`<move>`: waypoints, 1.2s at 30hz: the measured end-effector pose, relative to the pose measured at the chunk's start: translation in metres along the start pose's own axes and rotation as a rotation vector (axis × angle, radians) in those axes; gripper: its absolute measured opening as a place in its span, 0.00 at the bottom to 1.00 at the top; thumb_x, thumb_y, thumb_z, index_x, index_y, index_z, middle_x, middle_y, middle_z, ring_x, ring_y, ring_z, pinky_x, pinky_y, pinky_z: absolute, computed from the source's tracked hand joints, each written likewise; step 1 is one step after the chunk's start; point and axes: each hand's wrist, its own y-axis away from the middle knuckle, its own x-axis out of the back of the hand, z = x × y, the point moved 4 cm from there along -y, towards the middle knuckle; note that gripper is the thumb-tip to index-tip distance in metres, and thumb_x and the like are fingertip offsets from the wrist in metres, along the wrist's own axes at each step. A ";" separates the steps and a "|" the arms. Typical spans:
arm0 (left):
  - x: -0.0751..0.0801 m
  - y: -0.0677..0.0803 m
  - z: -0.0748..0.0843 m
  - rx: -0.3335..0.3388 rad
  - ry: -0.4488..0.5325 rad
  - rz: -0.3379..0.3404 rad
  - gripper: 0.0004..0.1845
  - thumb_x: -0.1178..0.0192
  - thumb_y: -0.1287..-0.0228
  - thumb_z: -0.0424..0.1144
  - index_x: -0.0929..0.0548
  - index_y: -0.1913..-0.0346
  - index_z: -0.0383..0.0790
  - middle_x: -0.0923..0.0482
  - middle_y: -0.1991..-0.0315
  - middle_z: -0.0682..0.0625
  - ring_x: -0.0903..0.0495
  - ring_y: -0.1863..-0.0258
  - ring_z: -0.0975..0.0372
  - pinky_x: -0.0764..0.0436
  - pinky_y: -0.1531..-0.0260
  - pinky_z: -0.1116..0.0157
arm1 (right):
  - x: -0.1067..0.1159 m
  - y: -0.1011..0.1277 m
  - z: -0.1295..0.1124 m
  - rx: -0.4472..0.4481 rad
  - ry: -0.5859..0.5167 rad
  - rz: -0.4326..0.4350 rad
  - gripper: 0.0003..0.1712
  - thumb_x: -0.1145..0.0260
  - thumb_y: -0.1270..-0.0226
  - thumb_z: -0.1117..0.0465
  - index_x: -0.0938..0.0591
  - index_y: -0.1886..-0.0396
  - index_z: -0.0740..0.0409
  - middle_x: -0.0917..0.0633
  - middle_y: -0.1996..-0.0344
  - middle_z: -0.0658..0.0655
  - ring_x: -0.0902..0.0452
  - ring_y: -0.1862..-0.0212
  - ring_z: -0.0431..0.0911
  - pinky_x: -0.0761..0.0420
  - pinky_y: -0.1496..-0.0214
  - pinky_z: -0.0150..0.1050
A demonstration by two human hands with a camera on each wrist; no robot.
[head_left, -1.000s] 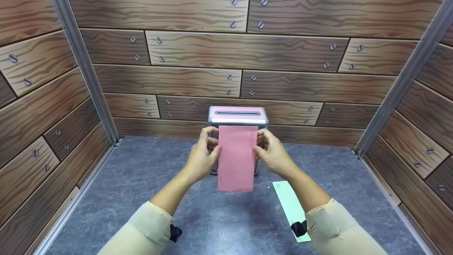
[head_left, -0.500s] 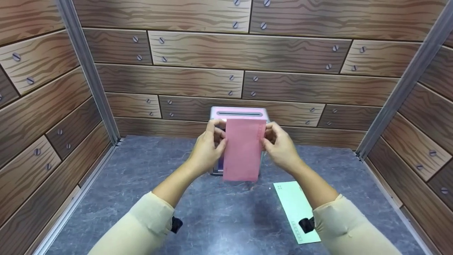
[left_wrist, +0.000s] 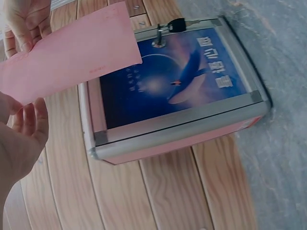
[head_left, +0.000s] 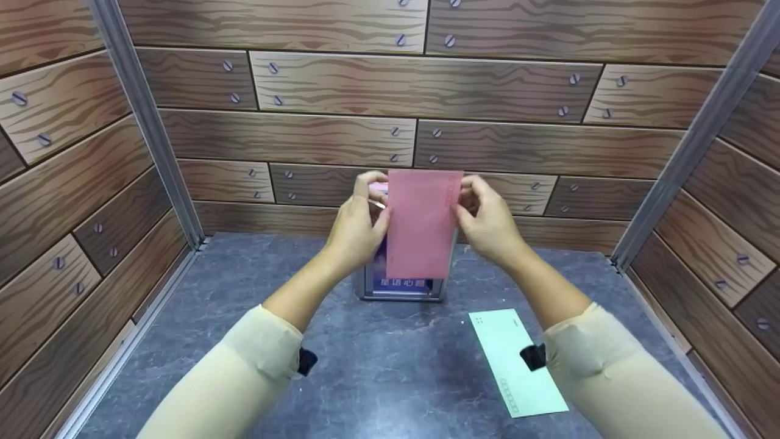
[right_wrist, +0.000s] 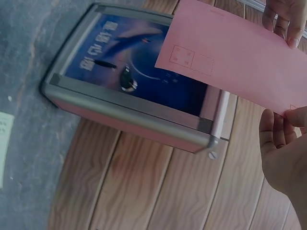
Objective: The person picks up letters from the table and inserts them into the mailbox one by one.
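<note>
A pink envelope (head_left: pixel 423 225) is held upright between both hands, in front of the slotted box (head_left: pixel 407 290). My left hand (head_left: pixel 359 225) pinches its left edge near the top, thumb toward me. At the opposite edge my right hand (head_left: pixel 489 222) pinches it at about the same height. In the head view the envelope hides most of the box, including its top slot. Both wrist views show the envelope's lower end overlapping the box's dark blue picture front (left_wrist: pixel 158 91). A lock with keys (left_wrist: pixel 169 29) sits on that front.
A pale green envelope (head_left: pixel 515 366) lies on the grey marbled table (head_left: pixel 390 366), under the right forearm's side. Wood-patterned walls (head_left: pixel 341 82) with metal corner posts (head_left: pixel 146 116) enclose the table at back and sides.
Both hands have raised the pink envelope from before the box's front until its top edge covers the box's slot. The green envelope lies where it was, less covered by the right arm.
</note>
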 end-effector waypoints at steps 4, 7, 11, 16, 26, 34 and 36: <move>0.005 -0.010 0.007 -0.025 0.008 0.032 0.23 0.40 0.23 0.29 0.34 0.32 0.42 0.15 0.55 0.42 0.12 0.57 0.52 0.10 0.52 0.56 | 0.004 -0.011 -0.012 0.031 0.036 0.021 0.12 0.38 0.25 0.77 0.21 0.46 0.67 0.14 0.62 0.63 0.19 0.64 0.45 0.16 0.62 0.28; 0.008 -0.018 0.011 -0.037 0.000 0.046 0.23 0.40 0.22 0.29 0.34 0.32 0.43 0.15 0.55 0.43 0.12 0.56 0.53 0.10 0.51 0.58 | 0.008 -0.019 -0.018 0.051 0.057 0.041 0.12 0.38 0.25 0.77 0.21 0.46 0.68 0.14 0.61 0.65 0.19 0.64 0.46 0.17 0.61 0.27; 0.012 -0.028 0.017 -0.055 -0.008 0.062 0.23 0.41 0.21 0.30 0.34 0.31 0.44 0.16 0.55 0.43 0.12 0.55 0.53 0.11 0.51 0.58 | 0.012 -0.027 -0.027 0.083 0.073 0.075 0.12 0.38 0.25 0.77 0.21 0.46 0.68 0.13 0.60 0.65 0.20 0.63 0.45 0.17 0.59 0.26; 0.020 -0.041 0.027 -0.104 -0.025 0.109 0.22 0.42 0.21 0.29 0.34 0.32 0.44 0.16 0.55 0.42 0.13 0.56 0.54 0.11 0.51 0.59 | 0.016 -0.036 -0.040 0.159 0.093 0.136 0.12 0.38 0.27 0.78 0.21 0.47 0.70 0.17 0.55 0.61 0.20 0.57 0.44 0.17 0.52 0.27; 0.030 -0.071 0.038 -0.141 -0.096 0.177 0.22 0.45 0.21 0.28 0.34 0.31 0.45 0.16 0.52 0.42 0.15 0.50 0.53 0.14 0.47 0.60 | 0.022 -0.061 -0.057 0.247 0.152 0.243 0.11 0.38 0.26 0.77 0.21 0.47 0.70 0.21 0.55 0.59 0.21 0.54 0.45 0.16 0.48 0.32; 0.029 -0.083 0.031 -0.119 -0.118 0.193 0.22 0.46 0.21 0.27 0.34 0.30 0.46 0.16 0.50 0.42 0.16 0.47 0.53 0.16 0.46 0.59 | 0.017 -0.070 -0.054 0.290 0.196 0.284 0.07 0.38 0.24 0.74 0.21 0.49 0.70 0.21 0.57 0.59 0.21 0.53 0.49 0.19 0.46 0.38; 0.027 -0.084 0.027 -0.112 -0.119 0.197 0.22 0.46 0.21 0.26 0.33 0.31 0.46 0.17 0.50 0.41 0.16 0.48 0.53 0.16 0.46 0.58 | 0.014 -0.071 -0.051 0.293 0.200 0.280 0.07 0.38 0.23 0.74 0.21 0.50 0.70 0.21 0.57 0.61 0.21 0.53 0.51 0.18 0.45 0.40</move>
